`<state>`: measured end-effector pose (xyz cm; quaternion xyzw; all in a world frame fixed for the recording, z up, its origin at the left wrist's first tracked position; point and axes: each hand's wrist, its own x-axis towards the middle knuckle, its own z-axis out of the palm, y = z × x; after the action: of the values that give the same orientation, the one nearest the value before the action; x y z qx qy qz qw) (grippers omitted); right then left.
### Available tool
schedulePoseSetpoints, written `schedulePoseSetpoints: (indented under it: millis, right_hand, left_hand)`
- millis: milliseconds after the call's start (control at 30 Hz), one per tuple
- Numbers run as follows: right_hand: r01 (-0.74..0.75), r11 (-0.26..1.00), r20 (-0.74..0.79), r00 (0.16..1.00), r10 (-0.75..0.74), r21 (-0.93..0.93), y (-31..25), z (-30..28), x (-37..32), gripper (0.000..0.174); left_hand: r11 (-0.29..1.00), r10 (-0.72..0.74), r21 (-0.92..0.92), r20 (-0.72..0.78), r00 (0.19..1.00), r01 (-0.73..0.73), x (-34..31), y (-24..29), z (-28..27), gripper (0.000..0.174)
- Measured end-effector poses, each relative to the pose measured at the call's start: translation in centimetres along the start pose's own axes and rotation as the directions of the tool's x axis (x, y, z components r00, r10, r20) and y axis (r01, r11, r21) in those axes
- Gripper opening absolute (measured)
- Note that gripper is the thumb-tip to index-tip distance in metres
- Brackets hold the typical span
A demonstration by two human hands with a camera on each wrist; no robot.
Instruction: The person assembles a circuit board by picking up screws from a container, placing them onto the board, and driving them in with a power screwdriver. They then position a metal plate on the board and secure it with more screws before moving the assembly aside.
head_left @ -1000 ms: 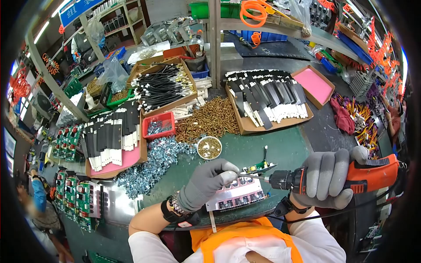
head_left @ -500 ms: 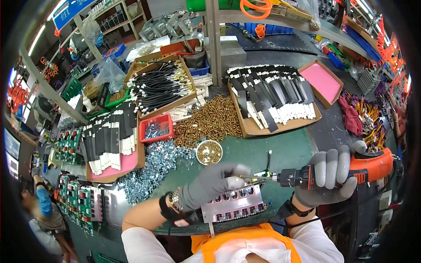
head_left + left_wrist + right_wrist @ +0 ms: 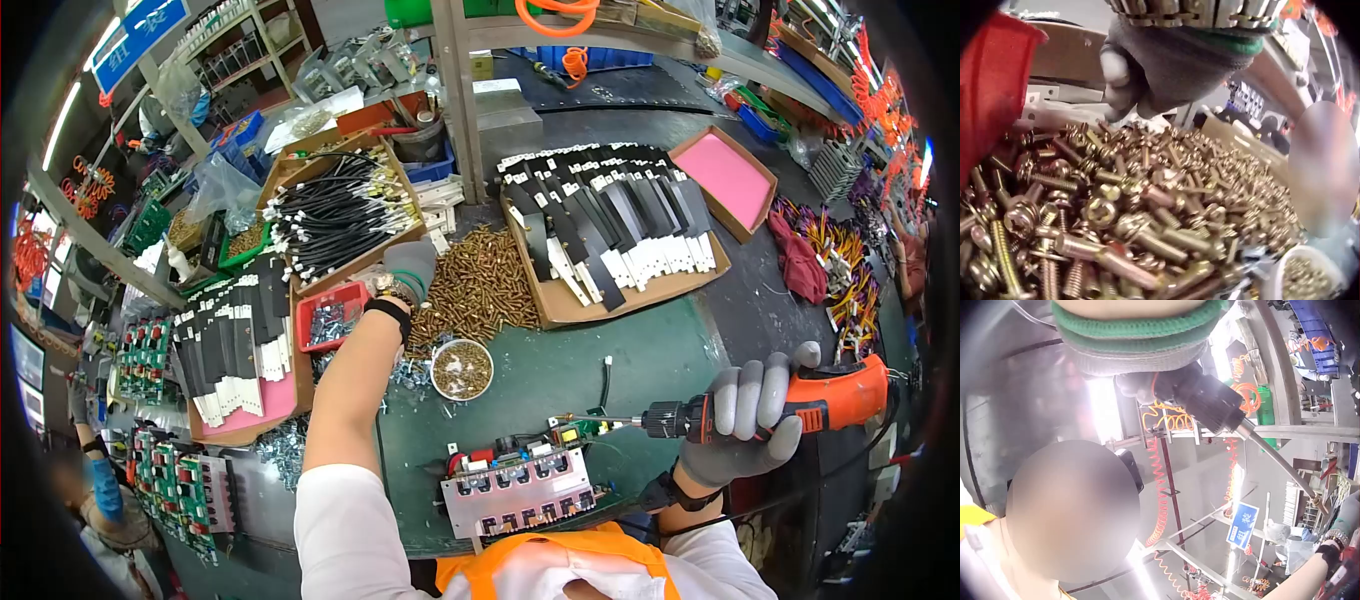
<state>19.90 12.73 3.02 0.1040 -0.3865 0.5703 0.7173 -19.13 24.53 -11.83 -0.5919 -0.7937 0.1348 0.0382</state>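
My gloved right hand (image 3: 745, 410) grips an orange and black power drill (image 3: 840, 395), its long bit (image 3: 615, 420) pointing left. On the bit's tip in the right wrist view sits a brass-coloured screw (image 3: 1317, 503). Below and left of the tip is a circuit board (image 3: 510, 452) with a pale metal plate (image 3: 465, 505) carrying rows of black parts. My gloved left hand (image 3: 412, 265) is at the far left of a heap of brass-coloured screws (image 3: 480, 280). In the left wrist view its bent fingers (image 3: 1116, 97) reach down to the heap's edge; I cannot tell whether they hold a screw.
A white bowl of small screws (image 3: 462, 370) stands in front of the heap, a red bin (image 3: 335, 312) left of it. Cardboard boxes hold black cables (image 3: 340, 205) and black-and-white strips (image 3: 610, 230). A metal post (image 3: 455, 100) rises behind. Circuit boards (image 3: 165, 475) stand at left.
My left hand has left the drill bit's tip and moved up and left to the screw heap. The right hand still holds the drill, its bit now over the circuit board's right end.
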Motion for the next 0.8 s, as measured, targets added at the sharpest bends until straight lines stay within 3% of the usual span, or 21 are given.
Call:
schedulePoseSetpoints:
  millis: [67,167,233,300,333,367,400,433,500,533,600,700,800]
  right_hand:
    - [-0.044,0.999,0.091,0.995,0.041,0.029,-0.2,-0.2,-0.2,0.054]
    - [-0.008,1.000,0.023,1.000,0.008,-0.021,-0.5,0.7,-0.9,0.055]
    - [-0.022,1.000,0.059,0.998,0.022,0.004,-1.0,1.0,-1.1,0.055]
    - [-0.020,1.000,0.038,0.999,0.021,-0.015,-1.5,1.4,-1.4,0.055]
    - [-0.015,1.000,0.034,0.999,0.015,-0.019,-1.9,1.4,-1.5,0.055]
    - [-0.035,0.999,0.033,0.999,0.035,-0.019,-2.3,1.4,-1.6,0.057]
    - [-0.060,0.998,0.027,0.998,0.060,-0.022,-2.8,1.5,-1.6,0.060]
    - [-0.059,0.998,0.027,0.998,0.059,-0.013,-2.8,1.9,-1.6,0.060]
    - [-0.072,0.997,0.052,0.996,0.071,0.032,-2.9,2.4,-1.6,0.060]
    - [-0.068,0.996,0.059,0.996,0.065,0.052,-2.9,2.7,-1.7,0.059]
    - [-0.094,0.995,0.073,0.993,0.091,0.035,-3.1,3.5,-2.1,0.059]
    - [-0.112,0.994,0.107,0.988,0.111,0.003,-3.5,3.9,-2.7,0.060]
    - [-0.129,0.991,0.147,0.980,0.131,-0.022,-3.8,4.7,-3.1,0.061]
  left_hand:
    - [1.000,-0.011,0.004,-0.078,0.997,0.011,0.3,0.0,0.3,0.025]
    - [0.999,0.011,-0.047,-0.087,0.996,-0.015,-0.6,-0.6,0.1,0.023]
    - [0.998,0.012,-0.062,-0.129,0.992,-0.020,-1.6,-0.9,-0.2,0.019]
    - [0.961,0.158,-0.148,-0.397,0.904,-0.233,-2.6,-1.5,-0.6,0.016]
    - [0.881,0.137,-0.292,-0.598,0.790,-0.373,-5.2,-1.5,-2.8,0.020]
    - [0.680,-0.006,-0.633,-0.510,0.860,-0.371,-6.6,-1.4,-4.3,0.020]
    - [0.373,-0.101,-0.878,-0.359,0.928,-0.300,-8.0,-1.1,-5.1,0.021]
    - [-0.098,-0.067,-0.938,-0.326,0.943,-0.332,-9.2,-0.9,-5.6,0.019]
    - [-0.328,0.064,-0.938,-0.138,0.988,-0.110,-13.9,-0.2,-9.4,0.020]
    - [-0.332,0.061,-0.938,-0.122,0.991,-0.095,-15.4,0.0,-9.9,0.020]
    - [-0.213,0.129,-0.975,-0.087,0.988,-0.058,-17.9,0.3,-10.3,0.024]
    - [-0.205,0.102,-0.978,-0.057,0.993,-0.035,-20.7,1.4,-10.6,0.028]
    - [-0.180,0.168,-0.984,-0.050,0.985,-0.019,-22.2,2.1,-10.1,0.030]
